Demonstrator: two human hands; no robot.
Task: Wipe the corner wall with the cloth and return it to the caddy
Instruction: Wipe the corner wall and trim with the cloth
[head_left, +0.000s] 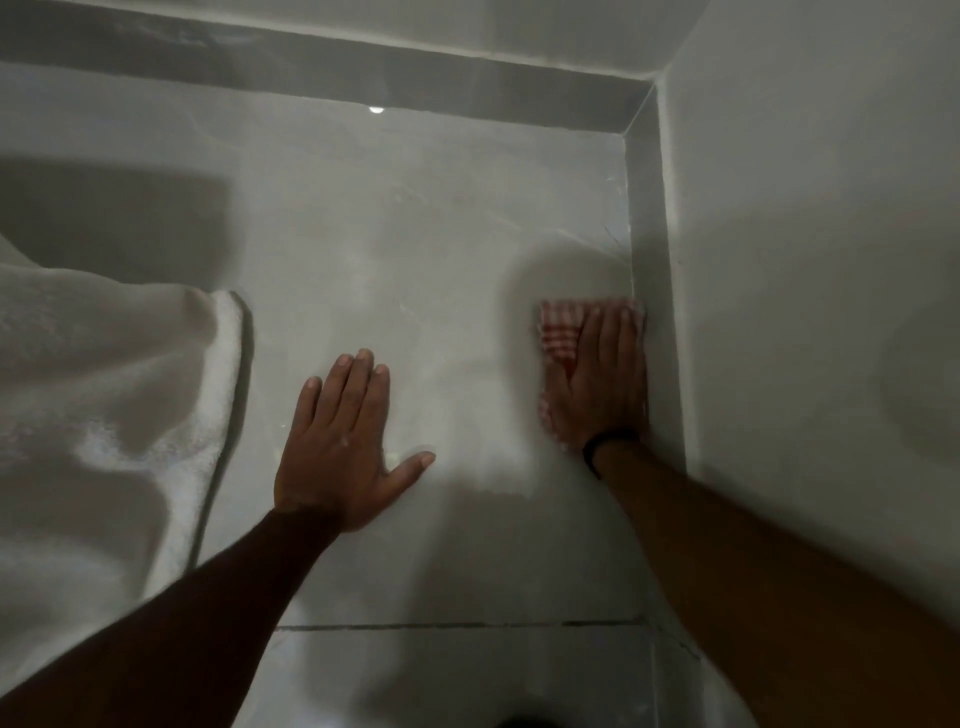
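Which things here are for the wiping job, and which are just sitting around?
For the job:
checked cloth
right hand pressing it flat
tiled wall beside the corner

Just there:
white towel hanging at left
left hand resting on the wall
black wristband

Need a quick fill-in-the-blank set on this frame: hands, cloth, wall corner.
1. The checked cloth is pressed to the wall under the ____ hand.
2. The left hand lies flat on the wall, holding ____.
3. A black band circles the right ____.
4. A white towel hangs at the ____ edge of the view.

Missing words: right; nothing; wrist; left
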